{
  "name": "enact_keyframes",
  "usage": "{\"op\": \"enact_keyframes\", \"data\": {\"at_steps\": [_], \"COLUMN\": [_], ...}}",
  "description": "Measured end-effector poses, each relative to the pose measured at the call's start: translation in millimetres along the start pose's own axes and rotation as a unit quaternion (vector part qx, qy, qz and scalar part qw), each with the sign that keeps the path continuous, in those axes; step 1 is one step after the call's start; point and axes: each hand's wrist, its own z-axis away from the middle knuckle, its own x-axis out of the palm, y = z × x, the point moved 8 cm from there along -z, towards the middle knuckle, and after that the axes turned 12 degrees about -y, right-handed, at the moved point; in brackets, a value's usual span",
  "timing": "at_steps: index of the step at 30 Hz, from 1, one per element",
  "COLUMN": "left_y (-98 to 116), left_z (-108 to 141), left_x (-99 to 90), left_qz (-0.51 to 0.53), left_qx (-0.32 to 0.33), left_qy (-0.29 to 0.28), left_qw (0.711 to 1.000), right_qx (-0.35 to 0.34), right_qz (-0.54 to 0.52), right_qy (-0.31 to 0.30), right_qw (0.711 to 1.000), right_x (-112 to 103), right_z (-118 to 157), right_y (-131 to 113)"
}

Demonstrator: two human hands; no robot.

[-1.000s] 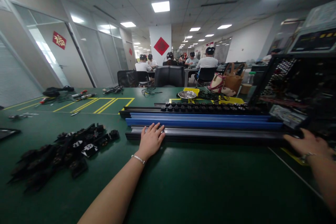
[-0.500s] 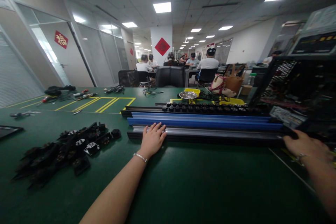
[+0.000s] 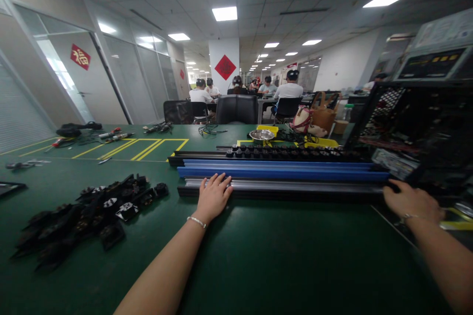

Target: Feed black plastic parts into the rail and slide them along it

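My left hand [image 3: 214,197] lies with its fingers spread on the left part of a long black rail with a silvery top [image 3: 295,187]. At the rail's right end is my right hand [image 3: 412,202], its fingers bent round or against that end; the fingertips are partly hidden. Just behind lies a long blue rail [image 3: 281,171], parallel to the black one. Farther back, a dark rail [image 3: 199,155] runs alongside a row of small black parts [image 3: 266,152].
Black parts [image 3: 99,206] are heaped on the green table [image 3: 258,266] at the left. A metal bowl [image 3: 261,135] and yellow trays [image 3: 321,142] stand at the back. An open computer case [image 3: 377,113] rises at the right. Tools lie back left; several people sit beyond.
The view has shifted slightly, moving the case and my right hand leftward in the picture. Both hands keep their places on the black rail.
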Motion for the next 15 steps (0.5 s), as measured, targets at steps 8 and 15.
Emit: {"op": "enact_keyframes", "data": {"at_steps": [8, 15], "left_y": [0.0, 0.6], "left_z": [1.0, 1.0], "left_x": [-0.7, -1.2], "left_qz": [-0.005, -0.005], "left_qx": [0.000, 0.002], "left_qy": [0.001, 0.007], "left_qw": [1.000, 1.000], "right_qx": [-0.016, -0.024], "right_qz": [-0.002, -0.008], "right_qy": [-0.001, -0.011], "right_qw": [1.000, 1.000], "right_x": [-1.8, -0.6], "right_z": [8.7, 9.5], "right_y": [-5.9, -4.8]}}
